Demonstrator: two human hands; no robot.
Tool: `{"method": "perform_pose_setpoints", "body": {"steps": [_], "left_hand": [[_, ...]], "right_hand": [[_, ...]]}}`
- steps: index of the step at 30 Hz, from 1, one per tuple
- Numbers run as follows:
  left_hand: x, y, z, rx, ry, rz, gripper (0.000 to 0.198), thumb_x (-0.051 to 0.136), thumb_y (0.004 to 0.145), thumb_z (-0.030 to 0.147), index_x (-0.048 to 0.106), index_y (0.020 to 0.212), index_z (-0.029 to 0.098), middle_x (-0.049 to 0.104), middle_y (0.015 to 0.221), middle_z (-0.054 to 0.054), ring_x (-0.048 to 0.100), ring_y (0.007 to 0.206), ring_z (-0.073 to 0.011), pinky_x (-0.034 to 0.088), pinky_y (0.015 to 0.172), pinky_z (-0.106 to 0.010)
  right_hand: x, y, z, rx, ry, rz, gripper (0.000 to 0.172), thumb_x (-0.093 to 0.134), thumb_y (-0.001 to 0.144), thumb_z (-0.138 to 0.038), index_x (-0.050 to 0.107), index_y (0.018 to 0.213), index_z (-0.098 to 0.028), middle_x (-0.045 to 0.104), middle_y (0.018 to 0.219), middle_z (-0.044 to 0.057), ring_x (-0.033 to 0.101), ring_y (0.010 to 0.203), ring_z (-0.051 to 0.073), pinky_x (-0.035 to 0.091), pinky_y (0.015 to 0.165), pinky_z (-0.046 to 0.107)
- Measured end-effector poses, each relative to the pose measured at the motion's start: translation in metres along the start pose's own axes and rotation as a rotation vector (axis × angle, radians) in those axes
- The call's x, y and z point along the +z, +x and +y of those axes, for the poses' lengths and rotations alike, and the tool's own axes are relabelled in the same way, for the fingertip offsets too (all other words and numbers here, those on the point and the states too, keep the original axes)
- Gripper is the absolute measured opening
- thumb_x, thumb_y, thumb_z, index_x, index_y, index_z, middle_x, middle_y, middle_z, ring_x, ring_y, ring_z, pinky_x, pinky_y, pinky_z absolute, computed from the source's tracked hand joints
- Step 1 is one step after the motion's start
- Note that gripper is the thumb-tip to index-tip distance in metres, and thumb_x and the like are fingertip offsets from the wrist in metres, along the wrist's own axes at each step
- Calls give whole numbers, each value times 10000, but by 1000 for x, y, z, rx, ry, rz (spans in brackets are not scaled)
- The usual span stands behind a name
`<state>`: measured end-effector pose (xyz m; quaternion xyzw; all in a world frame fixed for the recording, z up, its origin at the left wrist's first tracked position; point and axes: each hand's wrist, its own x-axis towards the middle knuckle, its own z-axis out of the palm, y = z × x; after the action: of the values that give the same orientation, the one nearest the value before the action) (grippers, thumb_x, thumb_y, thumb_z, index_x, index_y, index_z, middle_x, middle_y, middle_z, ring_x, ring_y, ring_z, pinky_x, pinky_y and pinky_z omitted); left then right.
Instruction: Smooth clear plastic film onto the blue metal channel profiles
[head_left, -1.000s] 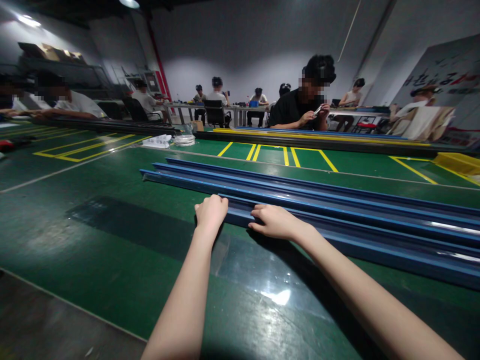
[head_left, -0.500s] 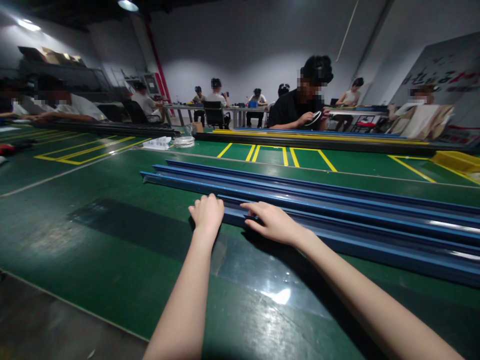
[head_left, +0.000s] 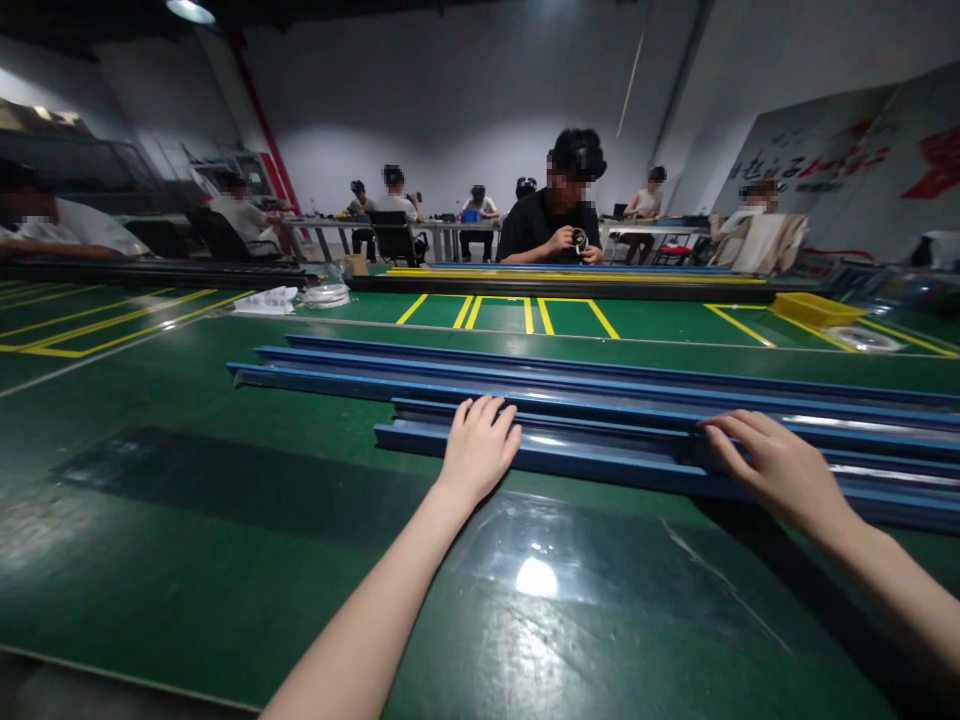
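Observation:
A blue channel profile [head_left: 600,454] lies nearest me on the green table, its left end just past my left hand. My left hand [head_left: 480,440] rests over this channel near that end, its fingers curled across the upper edges. Farther right, my right hand [head_left: 787,465] is at the same channel with fingers stretched forward and the thumb a little apart. Its fingertips reach the channel's edge; whether they press on it I cannot tell. Close behind lie more long blue channels [head_left: 337,381], parallel to the near one.
A clear plastic sheet [head_left: 517,560] lies flat on the green table [head_left: 187,590] before me. Beyond the channels are yellow tape outlines [head_left: 465,312], a white coil [head_left: 326,296] and a yellow tray [head_left: 814,310]. A co-worker in black [head_left: 551,225] sits opposite, handling a small ring-shaped item.
My right hand has moved far to the right along the near channel, away from my left hand. My left hand has shifted slightly right, baring the channel's left end. The view has turned right.

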<state>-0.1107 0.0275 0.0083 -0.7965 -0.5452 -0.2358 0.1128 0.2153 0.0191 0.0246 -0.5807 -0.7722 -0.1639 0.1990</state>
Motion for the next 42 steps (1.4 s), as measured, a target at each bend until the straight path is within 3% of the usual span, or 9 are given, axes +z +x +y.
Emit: {"method": "perform_pose_setpoints", "body": {"steps": [3, 6, 13, 21, 27, 31, 35, 39, 42], "left_hand": [[5, -1, 5, -3, 6, -42, 361, 287, 866, 318, 508, 1135, 223, 538, 1162, -50, 429, 1101, -190, 255, 962, -378], [5, 0, 4, -14, 12, -50, 366, 289, 864, 318, 517, 1130, 216, 558, 1128, -53, 459, 1062, -184, 295, 927, -357], [4, -2, 4, -19, 29, -32, 359, 297, 856, 299, 526, 1122, 222, 568, 1109, -52, 468, 1052, -181, 302, 915, -341], [-2, 14, 17, -74, 48, -173, 369, 287, 857, 348, 569, 995, 155, 601, 1004, -85, 507, 953, -194, 323, 854, -325], [6, 31, 61, 63, 33, -188, 360, 282, 861, 333, 572, 941, 135, 602, 946, -100, 515, 926, -215, 335, 798, -332], [13, 42, 96, 107, 0, -206, 349, 283, 858, 306, 591, 837, 143, 616, 879, -95, 539, 857, -220, 348, 751, -343], [19, 48, 125, 150, -36, -197, 338, 278, 858, 294, 584, 859, 152, 610, 896, -87, 538, 854, -214, 350, 742, -340], [28, 48, 140, 133, -50, -189, 332, 275, 854, 281, 574, 886, 141, 603, 903, -96, 533, 856, -219, 349, 741, -348], [33, 47, 139, 106, -40, -177, 335, 272, 848, 273, 570, 888, 126, 599, 897, -113, 527, 863, -230, 346, 741, -358]], "right_hand": [[-2, -18, 39, 86, -56, -26, 323, 279, 826, -410, 545, 817, -227, 589, 879, 107, 538, 813, 245, 428, 669, 364], [-2, -28, 62, 141, -26, -81, 304, 295, 824, -407, 541, 840, -229, 580, 930, 122, 535, 863, 249, 424, 702, 357], [9, -26, 68, 145, -44, -179, 374, 255, 837, -357, 574, 909, -176, 598, 959, 110, 535, 914, 242, 398, 784, 355], [10, -27, 53, 177, -141, -86, 430, 196, 844, -296, 605, 898, -173, 629, 916, 87, 548, 913, 208, 409, 785, 325], [7, -25, 41, 240, -125, -103, 472, 178, 850, -259, 623, 916, -115, 631, 968, 109, 555, 924, 200, 406, 797, 299], [6, -23, 24, 191, -125, -109, 485, 164, 862, -257, 627, 901, -116, 633, 946, 108, 551, 921, 199, 398, 785, 289], [9, -19, 0, 174, -105, -63, 457, 180, 862, -239, 624, 872, -133, 637, 891, 103, 551, 894, 191, 380, 778, 281], [16, -11, -25, 136, -104, -25, 429, 201, 857, -222, 618, 818, -132, 635, 809, 94, 555, 809, 181, 359, 740, 272], [24, -6, -40, 158, -119, 23, 369, 262, 836, -208, 605, 716, -148, 627, 733, 75, 545, 723, 166, 340, 699, 269]]}}
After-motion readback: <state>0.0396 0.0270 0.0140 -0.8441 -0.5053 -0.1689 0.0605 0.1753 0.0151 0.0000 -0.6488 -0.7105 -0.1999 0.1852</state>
